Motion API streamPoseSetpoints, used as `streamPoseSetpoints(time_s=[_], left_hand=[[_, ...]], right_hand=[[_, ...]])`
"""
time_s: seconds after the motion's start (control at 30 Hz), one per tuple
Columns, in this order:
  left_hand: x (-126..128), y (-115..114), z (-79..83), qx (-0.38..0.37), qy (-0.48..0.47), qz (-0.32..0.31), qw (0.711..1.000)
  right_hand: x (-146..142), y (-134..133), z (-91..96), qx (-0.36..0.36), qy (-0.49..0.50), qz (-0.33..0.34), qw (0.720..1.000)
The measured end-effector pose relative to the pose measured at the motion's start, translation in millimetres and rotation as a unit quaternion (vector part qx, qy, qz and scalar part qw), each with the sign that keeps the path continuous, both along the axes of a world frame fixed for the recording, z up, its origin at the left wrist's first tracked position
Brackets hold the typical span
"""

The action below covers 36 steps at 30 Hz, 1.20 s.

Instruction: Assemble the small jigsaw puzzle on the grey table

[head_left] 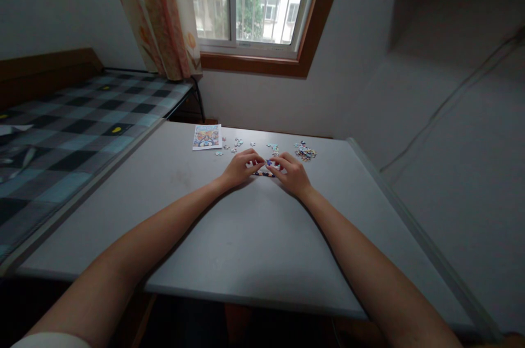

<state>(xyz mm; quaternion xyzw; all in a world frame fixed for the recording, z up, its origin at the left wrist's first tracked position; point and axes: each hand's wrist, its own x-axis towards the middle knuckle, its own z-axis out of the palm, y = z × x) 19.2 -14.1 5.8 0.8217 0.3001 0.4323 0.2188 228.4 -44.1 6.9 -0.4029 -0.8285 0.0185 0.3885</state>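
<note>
Both my hands rest on a grey table (254, 238), fingertips meeting over a small joined cluster of jigsaw pieces (266, 168). My left hand (241, 168) curls its fingers onto the cluster's left side. My right hand (289, 172) pinches at the cluster's right side, fingers pressed together on the pieces. A heap of loose pieces (304, 152) lies just beyond my right hand. Several scattered pieces (234, 145) lie beyond my left hand. A printed reference picture (207, 137) lies flat at the far left of the pieces.
A bed with a checked cover (69, 129) runs along the table's left edge. A window (250, 3) with a curtain (159, 14) is behind the table. A grey wall (459, 134) stands close on the right.
</note>
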Motion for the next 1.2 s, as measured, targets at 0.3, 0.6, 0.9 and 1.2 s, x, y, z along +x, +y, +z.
streamPoseSetpoints(time_s=[0.3, 0.6, 0.9, 1.2], left_hand=[[0.7, 7.1, -6.7, 0.015, -0.034, 0.034, 0.999], [0.0, 5.2, -5.5, 0.019, -0.009, 0.022, 1.0], [0.0, 5.3, -5.6, 0.017, 0.004, 0.019, 1.0], [0.0, 3.2, -3.5, 0.014, 0.011, 0.02, 1.0]], right_hand=[[0.7, 3.5, -3.3, 0.019, 0.012, 0.008, 1.0], [-0.5, 4.2, -3.4, 0.053, 0.009, 0.018, 0.998], [0.0, 5.1, -5.1, 0.044, 0.004, 0.016, 0.999], [-0.6, 5.5, -5.0, 0.044, 0.003, 0.019, 0.999]])
